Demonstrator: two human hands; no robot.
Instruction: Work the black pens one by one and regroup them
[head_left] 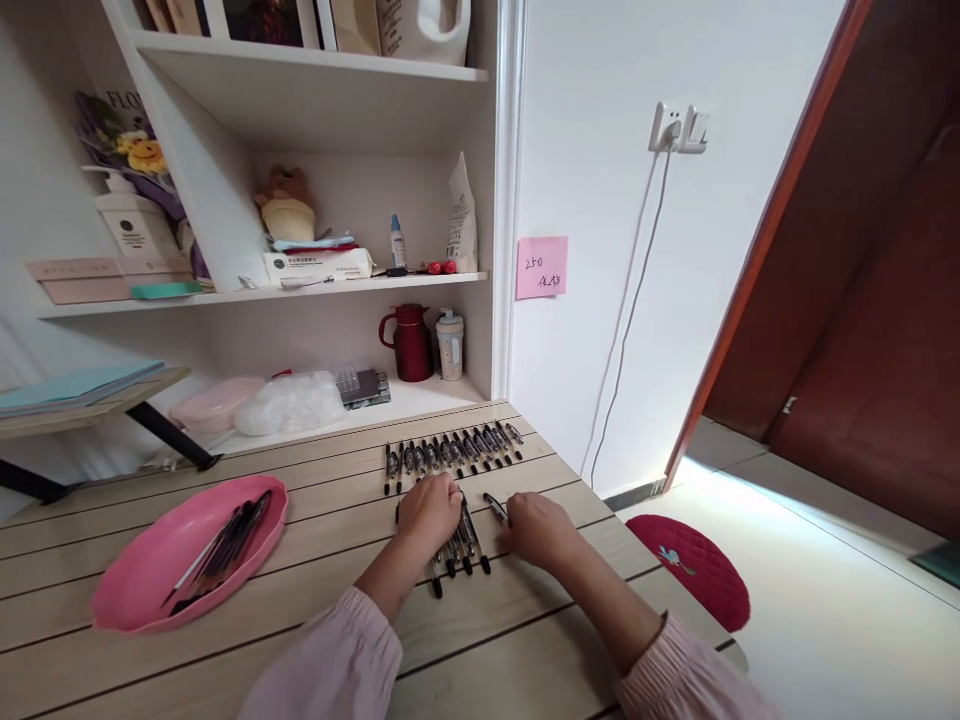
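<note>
My right hand (538,530) is closed around a dark pen (494,506), whose far end sticks out past the fingers toward the upper left. My left hand (430,514) has its fingers curled in over a nearer row of black pens (469,535), covering part of them; whatever its fingertips pinch is hidden. The lower ends of several of these pens show between my two hands. Behind both hands, a longer row of black and clear pens (451,455) lies side by side on the slatted wooden table (337,610).
On the left of the table sits a pink scalloped dish (120,590) with several pens and pencils (225,545) in it. A small raised stand (150,392) is at the far left. White shelves (315,60) rise behind; a red padded seat (697,565) stands beyond the right edge.
</note>
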